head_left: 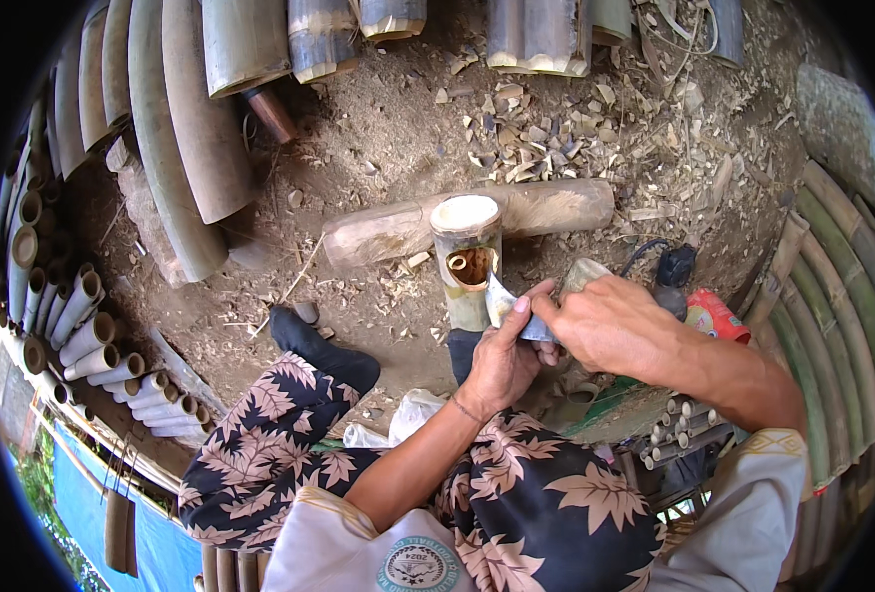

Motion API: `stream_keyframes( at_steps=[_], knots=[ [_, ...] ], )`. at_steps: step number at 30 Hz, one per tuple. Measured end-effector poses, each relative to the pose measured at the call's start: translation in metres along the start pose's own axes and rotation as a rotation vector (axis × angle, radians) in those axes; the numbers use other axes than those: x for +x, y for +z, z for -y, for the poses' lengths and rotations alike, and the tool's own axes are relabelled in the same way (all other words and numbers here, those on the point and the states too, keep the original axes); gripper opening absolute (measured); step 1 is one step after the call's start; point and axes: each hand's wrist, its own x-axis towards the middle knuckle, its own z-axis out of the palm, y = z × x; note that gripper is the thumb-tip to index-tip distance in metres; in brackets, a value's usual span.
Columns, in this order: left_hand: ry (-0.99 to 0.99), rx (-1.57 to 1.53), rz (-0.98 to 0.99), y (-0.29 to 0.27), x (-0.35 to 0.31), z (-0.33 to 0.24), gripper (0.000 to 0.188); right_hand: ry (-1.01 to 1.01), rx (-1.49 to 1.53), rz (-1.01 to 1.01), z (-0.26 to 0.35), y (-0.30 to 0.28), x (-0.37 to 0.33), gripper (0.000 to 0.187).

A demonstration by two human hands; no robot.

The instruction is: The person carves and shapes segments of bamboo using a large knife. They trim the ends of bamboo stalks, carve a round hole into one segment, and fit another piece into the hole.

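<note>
An upright bamboo tube [465,237] has a pale cut top and a jagged hole in its side. My left hand [509,357] is closed on a pale pointed piece [498,299], its tip beside the hole; I cannot tell what it is. Close against it, my right hand [610,321] is closed too. A rounded grey-green end [583,273] shows above its knuckles, and a blue-grey flat thing [538,329] lies between the hands. What the right fingers grip is hidden. A foot in a dark sock [463,355] is at the tube's base.
A log [383,233] lies behind the tube, with wood chips [546,148] scattered beyond. Long bamboo pieces [201,118] stand at far left, cut tubes [87,296] are stacked at left, and curved slats [832,326] at right. A red packet [716,316] is near my right forearm.
</note>
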Motion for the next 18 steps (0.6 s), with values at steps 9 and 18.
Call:
stream_keyframes(
  at_steps=[9, 18],
  knots=[
    [-0.008, 1.022, -0.46, -0.006, -0.024, -0.064, 0.053, 0.191, 0.883, -0.302, 0.043, 0.091, 0.029, 0.057],
    [0.13, 1.834, -0.351, 0.0, -0.016, -0.108, 0.045, 0.325, 1.147, -0.695, 0.092, 0.13, 0.072, 0.046]
  ],
)
